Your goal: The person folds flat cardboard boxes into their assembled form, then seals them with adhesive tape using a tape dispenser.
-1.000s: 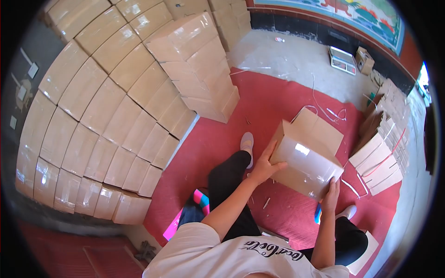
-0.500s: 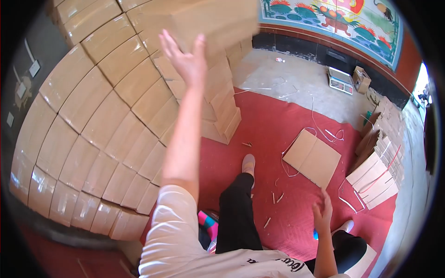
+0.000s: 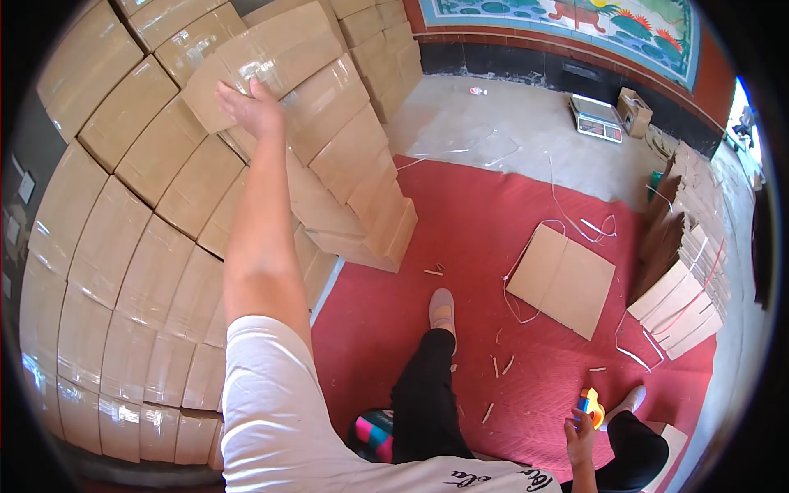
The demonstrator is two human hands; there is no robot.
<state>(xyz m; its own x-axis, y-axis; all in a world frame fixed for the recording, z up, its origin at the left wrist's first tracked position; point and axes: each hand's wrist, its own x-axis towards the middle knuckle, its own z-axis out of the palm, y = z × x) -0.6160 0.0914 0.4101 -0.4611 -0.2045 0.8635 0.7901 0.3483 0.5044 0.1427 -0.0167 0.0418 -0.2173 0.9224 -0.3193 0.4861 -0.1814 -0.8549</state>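
My left hand [image 3: 253,108] is stretched out to the top of the stack with its fingers extended. It lies against the near end of a taped cardboard box [image 3: 292,45] that rests on other boxes. My right hand [image 3: 580,437] hangs low at the right, its fingers loosely bent and a little apart. A blue and yellow tape dispenser [image 3: 590,403] shows just beyond those fingers, partly covered by them. It appears to lie on the red carpet beside my foot, and I see no clear grip on it.
Stacked cartons [image 3: 123,271] fill the left side. On the red carpet [image 3: 460,222] lie a flat cardboard sheet [image 3: 563,279], loose straps and scraps. Bundled flat cartons [image 3: 682,287] stand at the right. A scale [image 3: 596,117] and a small box [image 3: 634,112] are by the wall.
The carton at my left hand has come down and left onto the stack. My right hand has dropped lower, uncovering more of the tape dispenser. The view has shifted slightly.
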